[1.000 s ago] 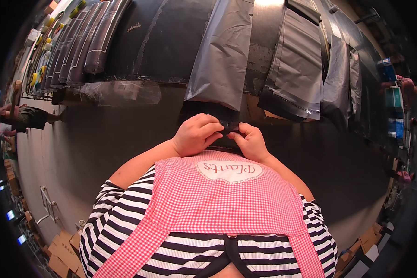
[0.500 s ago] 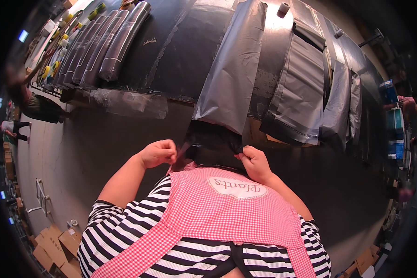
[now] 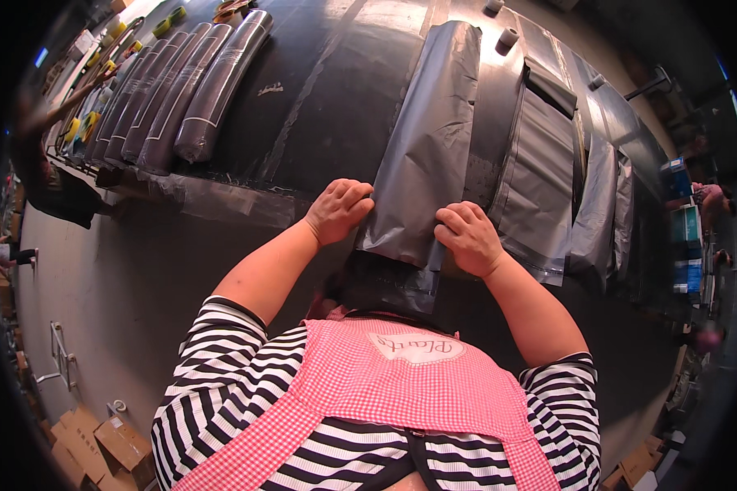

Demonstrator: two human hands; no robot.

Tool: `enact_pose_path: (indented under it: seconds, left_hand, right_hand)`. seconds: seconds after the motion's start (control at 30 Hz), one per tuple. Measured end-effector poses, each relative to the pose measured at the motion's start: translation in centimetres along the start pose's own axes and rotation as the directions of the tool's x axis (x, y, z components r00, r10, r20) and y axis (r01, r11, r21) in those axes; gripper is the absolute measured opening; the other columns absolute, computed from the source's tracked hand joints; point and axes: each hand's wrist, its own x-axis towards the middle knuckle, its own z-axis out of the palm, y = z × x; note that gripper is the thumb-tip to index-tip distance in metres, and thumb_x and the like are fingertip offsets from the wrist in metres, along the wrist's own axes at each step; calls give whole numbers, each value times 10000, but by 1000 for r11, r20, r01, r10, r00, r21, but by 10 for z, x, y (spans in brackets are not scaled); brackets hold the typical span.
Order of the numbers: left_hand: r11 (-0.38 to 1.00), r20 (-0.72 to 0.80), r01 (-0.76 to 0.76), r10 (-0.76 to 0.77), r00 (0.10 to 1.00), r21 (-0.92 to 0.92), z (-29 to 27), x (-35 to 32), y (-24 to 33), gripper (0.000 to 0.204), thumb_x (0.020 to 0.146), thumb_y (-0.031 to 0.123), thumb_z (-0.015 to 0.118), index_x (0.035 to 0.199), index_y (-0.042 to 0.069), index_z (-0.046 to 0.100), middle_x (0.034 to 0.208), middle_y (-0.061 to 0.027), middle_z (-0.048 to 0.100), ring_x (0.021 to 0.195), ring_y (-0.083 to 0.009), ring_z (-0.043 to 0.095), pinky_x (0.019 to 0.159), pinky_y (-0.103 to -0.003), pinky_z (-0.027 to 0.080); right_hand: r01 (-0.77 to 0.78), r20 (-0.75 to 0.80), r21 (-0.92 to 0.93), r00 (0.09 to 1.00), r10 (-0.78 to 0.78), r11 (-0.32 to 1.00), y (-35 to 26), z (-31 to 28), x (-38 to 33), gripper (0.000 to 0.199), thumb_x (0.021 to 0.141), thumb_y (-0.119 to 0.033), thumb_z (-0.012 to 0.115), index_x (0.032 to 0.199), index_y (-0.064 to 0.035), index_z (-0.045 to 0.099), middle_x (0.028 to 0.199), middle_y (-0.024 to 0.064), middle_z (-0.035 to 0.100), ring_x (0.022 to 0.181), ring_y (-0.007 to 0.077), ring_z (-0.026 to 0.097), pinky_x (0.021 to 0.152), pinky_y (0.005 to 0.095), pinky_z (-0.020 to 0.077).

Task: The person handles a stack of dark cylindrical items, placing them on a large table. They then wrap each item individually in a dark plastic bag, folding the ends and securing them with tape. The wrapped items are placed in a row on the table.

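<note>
Right now your left hand [image 3: 338, 210] sits curled on the left edge of the long grey poly mailer bag [image 3: 431, 147], fingers bent over and knuckles up, pinching the plastic at that edge. Your right hand [image 3: 467, 237] does the same at the bag's lower right corner, fingers folded down onto the film, thumb side toward you; both hands are closed on the bag rather than spread flat. The bag lies lengthwise on the dark worktable [image 3: 319, 98], running from just in front of you at 6 o'clock up toward 12 o'clock, its far end near the table's back edge. Its near end overhangs the table edge, and a darker flap [image 3: 389, 282] hangs below your hands, just above the red-and-white checked apron [image 3: 385, 385] over your black-and-white striped shirt [image 3: 221, 385].

At 2 o'clock from the bag, just beside it, lie more grey mailer bags [image 3: 540, 180], overlapping one another in a row that runs off to 3 o'clock. At 10 o'clock, well apart from your hands, a row of dark plastic-wrapped rolls [image 3: 180, 90] lies side by side on the table. Two small tape rolls [image 3: 508, 37] stand near the far edge at 12 o'clock. Down at 7 o'clock, on the grey floor [image 3: 115, 286], you have cardboard boxes [image 3: 98, 442].
</note>
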Motion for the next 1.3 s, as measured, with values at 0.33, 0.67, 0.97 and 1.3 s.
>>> enact_pose_path:
  seconds: [0.33, 0.67, 0.97, 1.3]
  left_hand:
    - [963, 18, -232, 236, 972, -134, 6, 24, -33, 111, 740, 129, 650, 816, 80, 586, 1245, -110, 592, 1173, -296, 588, 1018, -444, 483]
    - [-128, 822, 813, -116, 557, -568, -9, 68, -66, 334, 1034, 295, 526, 1071, -3, 673, 1015, -62, 693, 957, -160, 661, 803, -315, 551]
    - [-326, 618, 525, -397, 679, -786, -9, 60, -27, 300, 1003, 162, 602, 1260, 8, 587, 1235, -83, 645, 1098, -158, 616, 970, -340, 502]
    - [-432, 632, 554, -738, 236, -711, 41, 93, -33, 277, 983, 259, 641, 842, 25, 597, 811, -15, 648, 705, -82, 561, 641, -283, 478]
  right_hand:
    - [-18, 89, 64, 996, 12, 998, 31, 10, 11, 130, 758, -79, 615, 886, -83, 595, 1300, 85, 595, 1265, 267, 535, 1133, 424, 389]
    - [-829, 680, 545, 523, 513, 123, 48, -16, 22, 267, 1001, -181, 591, 1201, -14, 651, 1097, 27, 677, 975, 124, 580, 886, 321, 484]
    - [-375, 555, 831, 502, 664, -411, 16, -9, 6, 247, 964, -134, 659, 1170, 3, 665, 1077, 32, 696, 967, 113, 632, 877, 287, 506]
    - [-360, 412, 870, 157, 898, -337, 58, 51, 25, 285, 964, -179, 658, 708, -105, 558, 704, -91, 486, 649, 28, 392, 580, 243, 341]
